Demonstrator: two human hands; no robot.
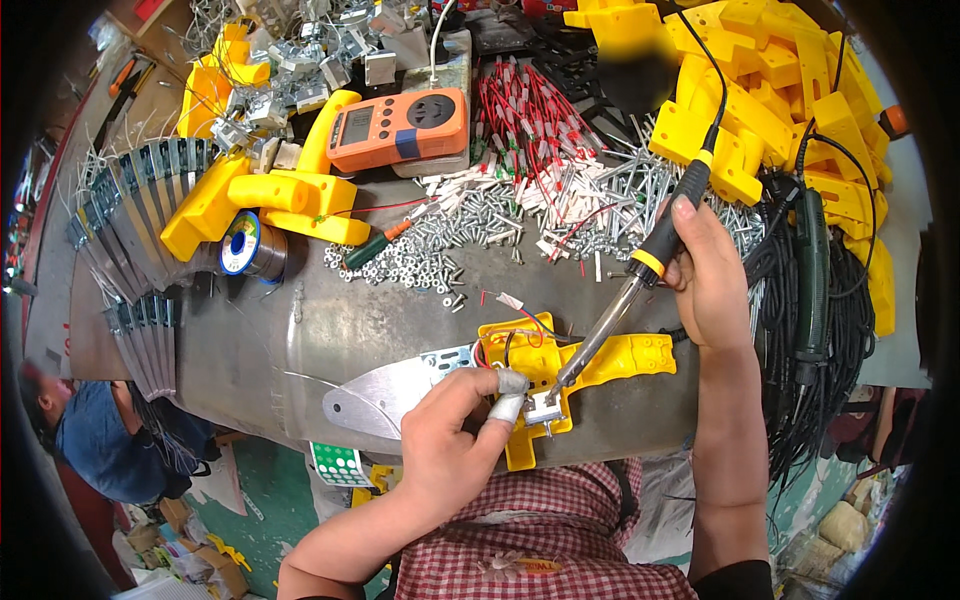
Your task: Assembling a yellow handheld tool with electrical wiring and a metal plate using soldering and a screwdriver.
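Observation:
My right hand is wrapped around the black, yellow-ringed handle of a soldering iron. The iron slants down left, its tip at a small silvery metal part in an open yellow plastic handle shell. From the left, my left hand reaches to the same part. White coverings wrap its thumb and forefinger tips, which are pinched together beside the part; what lies between them is hidden. A pointed grey metal blade extends left from the shell, partly behind my left hand. Thin wires run inside the shell.
Beyond the shell lie loose screws and nuts, a green screwdriver and red wires. An orange multimeter and solder spool stand left. Yellow shells and black cables crowd the right. Another person sits lower left.

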